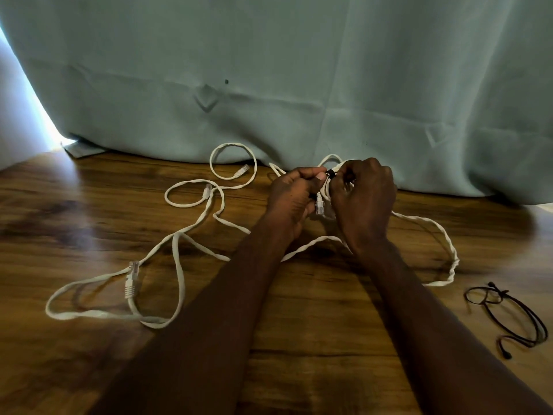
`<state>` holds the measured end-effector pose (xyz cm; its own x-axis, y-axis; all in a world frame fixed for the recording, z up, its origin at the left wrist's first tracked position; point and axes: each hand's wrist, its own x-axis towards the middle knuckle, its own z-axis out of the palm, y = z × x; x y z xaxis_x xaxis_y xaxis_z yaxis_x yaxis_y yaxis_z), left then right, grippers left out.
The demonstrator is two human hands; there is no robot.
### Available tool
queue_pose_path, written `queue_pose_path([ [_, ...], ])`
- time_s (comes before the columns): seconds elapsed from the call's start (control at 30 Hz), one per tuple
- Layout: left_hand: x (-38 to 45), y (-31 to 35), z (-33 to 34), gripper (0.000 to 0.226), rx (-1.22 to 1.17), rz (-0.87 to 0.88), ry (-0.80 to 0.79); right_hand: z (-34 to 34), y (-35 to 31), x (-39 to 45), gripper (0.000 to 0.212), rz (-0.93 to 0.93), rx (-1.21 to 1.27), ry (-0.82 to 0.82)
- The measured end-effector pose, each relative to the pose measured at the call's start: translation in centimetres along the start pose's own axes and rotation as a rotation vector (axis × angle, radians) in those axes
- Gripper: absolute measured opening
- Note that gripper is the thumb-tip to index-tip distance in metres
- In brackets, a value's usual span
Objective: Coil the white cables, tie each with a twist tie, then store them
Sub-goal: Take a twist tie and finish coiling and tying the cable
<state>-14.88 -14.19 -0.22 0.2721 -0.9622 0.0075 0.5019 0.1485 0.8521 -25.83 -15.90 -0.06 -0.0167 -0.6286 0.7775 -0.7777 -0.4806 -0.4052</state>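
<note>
Tying step: a black twist tie [330, 174] is pinched by both hands, left hand [291, 199] and right hand [363, 202], around a coiled white Ethernet cable [336, 166] near the surface's [89, 205] far edge; twisting shut judged next.

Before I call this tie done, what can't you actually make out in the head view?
- Black twist tie: mostly hidden by the left hand and right hand; whether it is closed is unreadable.
- Coiled cable: loop count hidden behind the right hand.
- Storage place: none in view.
</note>
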Motion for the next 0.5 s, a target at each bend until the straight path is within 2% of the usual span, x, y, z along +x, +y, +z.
queue_pose_path([
  [0.3,0.5,0.0,-1.1,0.014,0.118,0.006,0.037,-0.1,0.5,0.4,0.009,-0.159,-0.019,-0.173],
  [0.37,0.6,0.1,-1.3,0.014,0.087,0.006,0.046,0.0,0.4,0.3,0.013,-0.16,-0.031,-0.162],
  [0.5,0.8,0.0,-0.8,0.012,0.003,-0.004,0.061,0.0,0.1,0.1,0.018,-0.042,-0.104,-0.073],
])
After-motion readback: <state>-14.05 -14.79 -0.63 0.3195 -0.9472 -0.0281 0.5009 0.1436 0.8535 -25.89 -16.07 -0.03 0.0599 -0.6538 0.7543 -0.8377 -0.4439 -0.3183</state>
